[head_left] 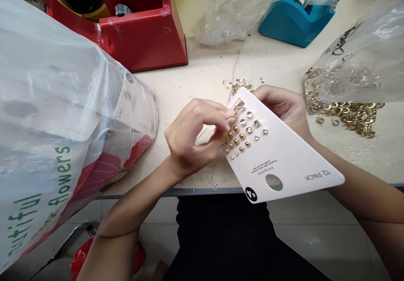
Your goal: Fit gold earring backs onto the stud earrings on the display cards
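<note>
Left hand (195, 136) pinched at the studs (243, 133) on a pale card (284, 165), grip unclear. Right hand (280, 106) holds the card's top edge from behind, over the surface (205, 79). Gold rings (353, 117) spill from a clear bag (350, 75) at right. Big flower-print bag (57, 83) at left; red box (142, 33), teal tape dispenser (296, 22) behind. Tiled floor (315, 239) below.

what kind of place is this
Probably a hand-packing or assembly workbench, perhaps in a small workshop. A scuffed bench holds loose gold-coloured earring parts, a plastic bag of more and a blue tape dispenser, and a Primark 12-pack earring card is set with studs.
</note>
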`<state>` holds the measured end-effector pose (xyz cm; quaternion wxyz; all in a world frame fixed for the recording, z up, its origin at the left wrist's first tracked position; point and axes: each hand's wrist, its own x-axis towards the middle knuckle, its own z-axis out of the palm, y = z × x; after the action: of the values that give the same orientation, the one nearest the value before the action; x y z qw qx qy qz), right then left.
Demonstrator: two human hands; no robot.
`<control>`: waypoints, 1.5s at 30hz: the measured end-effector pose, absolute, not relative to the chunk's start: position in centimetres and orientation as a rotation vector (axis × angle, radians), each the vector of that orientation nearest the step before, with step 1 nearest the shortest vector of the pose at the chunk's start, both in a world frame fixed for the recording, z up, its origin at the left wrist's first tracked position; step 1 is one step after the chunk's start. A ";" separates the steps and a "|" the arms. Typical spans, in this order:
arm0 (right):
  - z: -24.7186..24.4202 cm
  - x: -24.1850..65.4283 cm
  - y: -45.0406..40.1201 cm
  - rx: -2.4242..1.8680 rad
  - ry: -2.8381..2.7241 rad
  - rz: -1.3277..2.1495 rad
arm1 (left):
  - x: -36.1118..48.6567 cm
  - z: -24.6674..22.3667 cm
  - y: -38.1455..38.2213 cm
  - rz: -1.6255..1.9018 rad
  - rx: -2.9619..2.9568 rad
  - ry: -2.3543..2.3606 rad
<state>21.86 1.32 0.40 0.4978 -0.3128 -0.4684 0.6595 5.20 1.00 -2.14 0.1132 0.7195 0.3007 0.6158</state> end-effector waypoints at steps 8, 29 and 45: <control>0.2 22.0 1.3 -0.766 -1.186 1.551 | 5.3 -2.1 1.1 1.790 2.181 0.911; 0.5 22.1 1.7 -0.767 -1.151 1.638 | 5.3 -2.1 1.3 1.846 2.089 0.867; 0.4 22.1 1.4 -0.785 -1.304 1.546 | 5.4 -1.9 1.4 1.857 2.216 0.755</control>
<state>22.09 1.44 0.42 0.4671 -0.3198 -0.5315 0.6300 5.38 1.39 -1.86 0.0766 0.7395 0.2519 0.6195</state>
